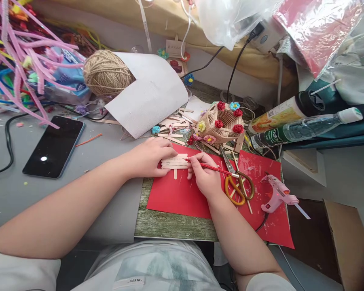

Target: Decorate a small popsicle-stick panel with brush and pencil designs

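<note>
My left hand lies fingers-down on a small panel of wooden craft sticks and pins it to the red paper sheet. My right hand is closed in a pinch around a thin red pencil, whose tip touches the right edge of the stick panel. A star-like mark shows on the sticks. Just beyond the hands stands a twine-wrapped basket with small red, blue and yellow flowers.
Orange-handled scissors and a pink glue gun lie right of my right hand. Loose craft sticks, a white sheet, a ball of twine, a black phone, pipe cleaners and two bottles surround the work area.
</note>
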A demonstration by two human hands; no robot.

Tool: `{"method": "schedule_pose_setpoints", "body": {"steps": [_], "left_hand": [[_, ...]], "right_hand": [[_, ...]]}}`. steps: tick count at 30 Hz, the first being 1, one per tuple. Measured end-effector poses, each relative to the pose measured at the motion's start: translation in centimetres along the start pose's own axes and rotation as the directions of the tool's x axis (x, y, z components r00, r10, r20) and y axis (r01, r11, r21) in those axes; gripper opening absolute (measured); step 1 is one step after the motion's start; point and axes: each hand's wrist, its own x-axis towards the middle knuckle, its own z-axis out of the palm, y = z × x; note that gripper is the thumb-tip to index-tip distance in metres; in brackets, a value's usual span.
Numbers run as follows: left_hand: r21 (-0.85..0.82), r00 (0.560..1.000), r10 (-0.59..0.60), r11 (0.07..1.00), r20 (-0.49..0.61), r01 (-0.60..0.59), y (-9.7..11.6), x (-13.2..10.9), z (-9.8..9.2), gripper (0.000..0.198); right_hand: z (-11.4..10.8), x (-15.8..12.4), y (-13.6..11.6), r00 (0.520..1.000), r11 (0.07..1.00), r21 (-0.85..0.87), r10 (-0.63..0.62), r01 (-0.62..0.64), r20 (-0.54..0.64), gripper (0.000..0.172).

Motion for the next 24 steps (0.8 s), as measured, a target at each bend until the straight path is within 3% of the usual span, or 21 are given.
{"method": "schedule_pose_setpoints", "body": {"steps": [8, 16, 24], "left_hand": [[0.001, 1.000, -0.008, 1.000, 0.008, 0.008, -0.06, 0.05, -0.01, 0.045], [-0.010, 1.000, -0.017, 1.000, 0.017, 0.017, -0.31, -0.12, 0.17, 0.047], [-0.022, 1.000, -0.022, 1.000, 0.017, 0.023, -0.34, -0.05, 0.18, 0.048]], "right_hand": [[-0.30, 0.20, 0.18, 0.999, 1.000, 0.009, 0.030, -0.030, -0.020, 0.034], [-0.94, 0.54, -0.38, 0.996, 0.999, -0.008, 0.047, -0.047, 0.079, 0.035], [-0.91, 0.38, -0.68, 0.997, 0.994, -0.082, 0.071, -0.067, 0.037, 0.036]]}}
